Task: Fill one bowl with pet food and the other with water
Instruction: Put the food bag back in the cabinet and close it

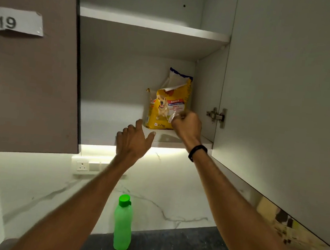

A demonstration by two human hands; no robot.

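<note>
Yellow pet food bag (167, 108) stands on the lower cupboard shelf (106, 130), right hand (187, 124) curled at its front, apparently pinching something small, left hand (134, 142) spread below; best support the open bag's base, keeping it upright

Dim cupboard above me; a bright strip light (132, 151) glows under its shelf. My hands blur slightly, and the edges bend.
</note>
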